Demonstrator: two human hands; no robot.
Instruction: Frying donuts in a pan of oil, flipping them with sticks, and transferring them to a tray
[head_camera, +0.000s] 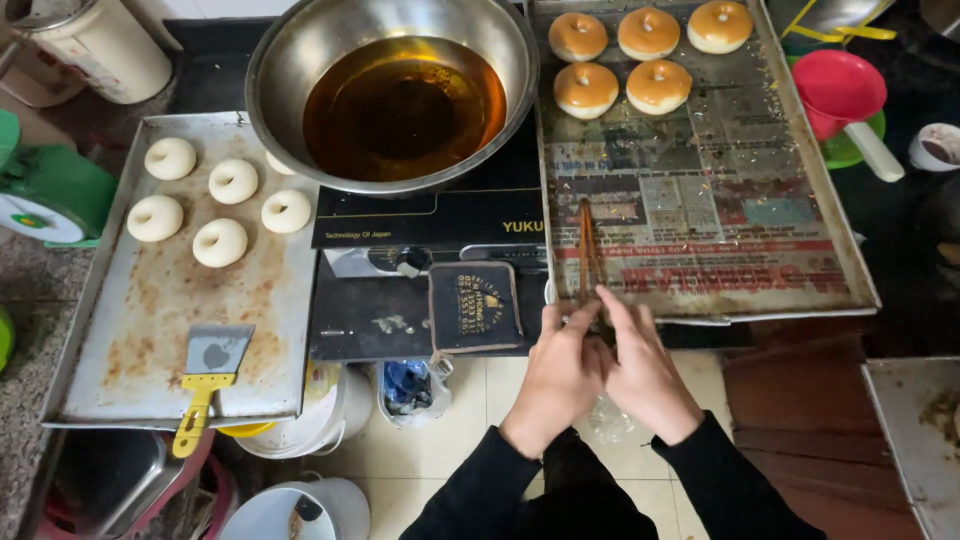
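Note:
My left hand (560, 375) and my right hand (640, 372) meet at the near edge of a paper-lined metal tray (850, 250). Together they hold the near ends of a pair of brown chopsticks (588, 245), which point away over the tray's paper. Several golden fried dough rings (615, 88) lie at the far end of that tray. A big steel bowl of dark hot oil (400, 105) sits on a black cooktop (450, 215). To the left, several pale raw dough rings (220, 242) rest on a bare metal tray (160, 340).
A yellow-handled scraper (208, 385) lies on the left tray's near edge. A dark square pad (474, 306) sits on the cooktop's front. A red scoop (845, 95) and green dish stand at right, a green scale (50, 195) at left. Buckets stand on the tiled floor below.

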